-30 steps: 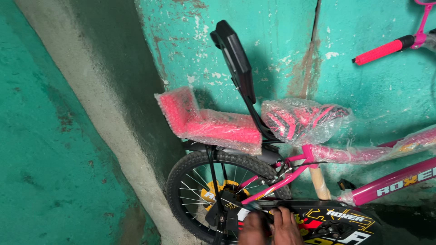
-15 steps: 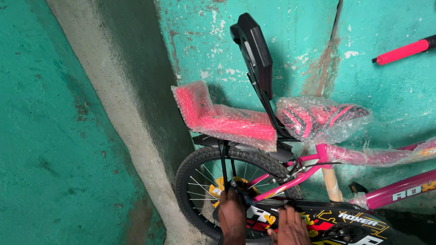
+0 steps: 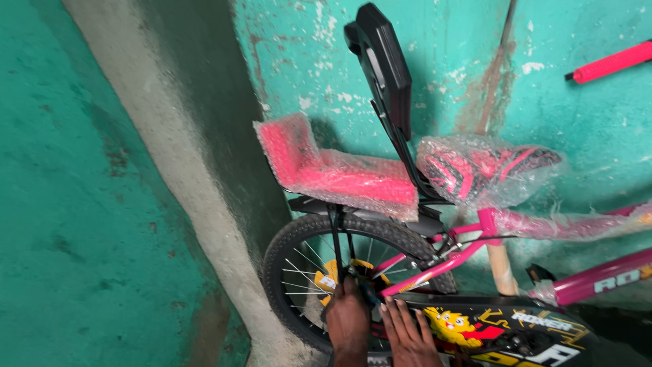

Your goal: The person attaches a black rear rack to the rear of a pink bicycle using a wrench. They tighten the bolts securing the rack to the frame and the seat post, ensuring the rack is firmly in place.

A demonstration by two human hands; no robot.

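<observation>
A pink child's bicycle stands against a green wall, its rear wheel (image 3: 305,272) near a concrete pillar. My left hand (image 3: 348,318) is closed in a fist at the wheel hub, around the foot of the black carrier strut (image 3: 335,228). Just to its right, my right hand (image 3: 407,334) lies with fingers stretched on the black chain guard (image 3: 523,333) with cartoon graphics. A small dark part shows between the two hands; I cannot make out what it is. Above the wheel sit a bubble-wrapped pink rear seat (image 3: 339,173), a black backrest (image 3: 384,64) and a wrapped saddle (image 3: 485,166).
A grey concrete pillar (image 3: 183,177) runs diagonally just left of the wheel. A pink handlebar grip (image 3: 611,62) of another bicycle sticks in at the top right. A wooden stick (image 3: 501,268) leans behind the frame. The pink frame tube (image 3: 598,278) runs off to the right.
The view has shifted so the bicycle sits more central. Both hands have come up from the bottom edge to the rear hub and chain guard.
</observation>
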